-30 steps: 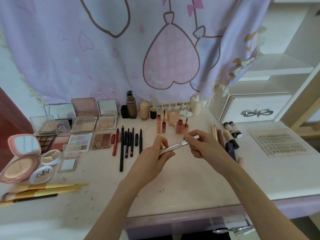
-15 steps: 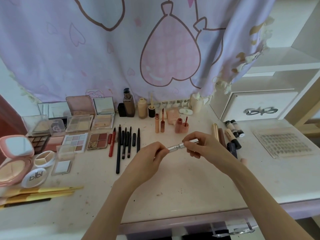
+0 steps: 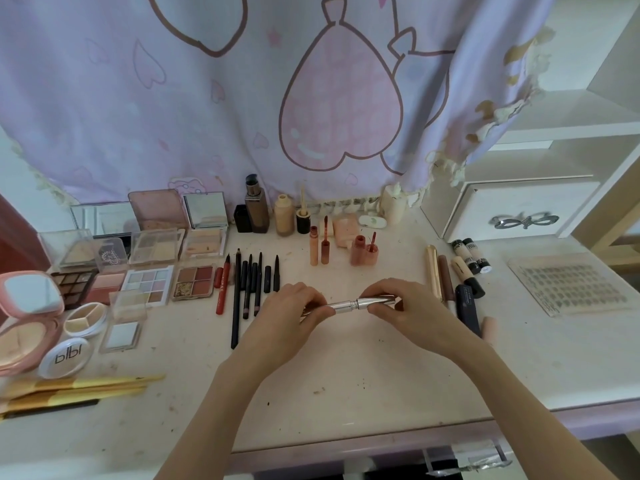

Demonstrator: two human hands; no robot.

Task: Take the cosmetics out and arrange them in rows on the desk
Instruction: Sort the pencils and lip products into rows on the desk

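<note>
A slim silver cosmetic tube [image 3: 349, 303] lies level between my hands above the middle of the desk [image 3: 346, 393]. My left hand [image 3: 287, 317] pinches its left end, which the fingers hide. My right hand [image 3: 401, 310] grips the cap end. Cosmetics stand in rows on the desk: eyeshadow palettes [image 3: 149, 284] at left, a row of dark pencils [image 3: 249, 282], lip glosses [image 3: 320, 249], bottles [image 3: 256, 211] at the back, and tubes [image 3: 460, 278] to the right.
A pink mirror compact [image 3: 26, 317] and gold-handled brushes [image 3: 76, 389] lie at the far left. A clear lash tray [image 3: 568, 282] sits at right, before a white drawer unit [image 3: 519, 213]. A lilac curtain [image 3: 277, 91] hangs behind the desk.
The silver tube has tipped from slanted to nearly level. Both hands stayed on it, and the view shifted slightly downward.
</note>
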